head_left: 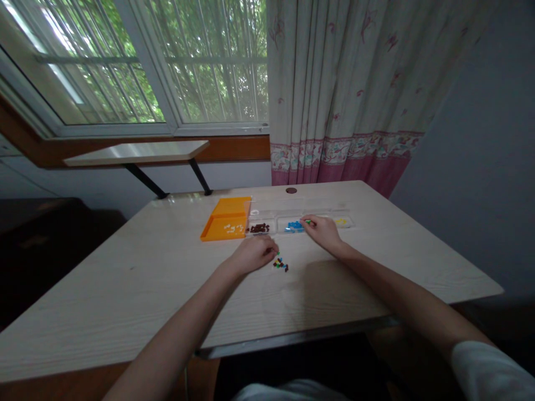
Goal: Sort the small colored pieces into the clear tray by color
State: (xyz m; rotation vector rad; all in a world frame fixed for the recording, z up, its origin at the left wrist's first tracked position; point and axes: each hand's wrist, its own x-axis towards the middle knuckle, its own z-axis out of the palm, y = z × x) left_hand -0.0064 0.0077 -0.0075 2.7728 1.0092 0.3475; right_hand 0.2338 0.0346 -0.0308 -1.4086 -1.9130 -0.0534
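Observation:
My left hand (256,252) is closed over the table, its thumb and fingertips pinched at a small green piece (278,254). Just beside those fingertips lies a small pile of mixed brown, green, blue and yellow pieces (280,263). My right hand (322,230) reaches to a clear plastic box (273,225), fingers pinched together over one compartment. Green shows at its fingertips; whether it is held or lies in the box, I cannot tell. Blue pieces (293,226) sit left of this hand, yellow pieces (341,221) right of it, and brown pieces (259,228) farther left.
An open orange case (225,207) stands left of the clear box, with white pieces (233,228) in it. The wooden table (175,267) has a round brown cable hole (291,190) near its back edge. Behind are a raised shelf (142,151), a window and a curtain (334,100).

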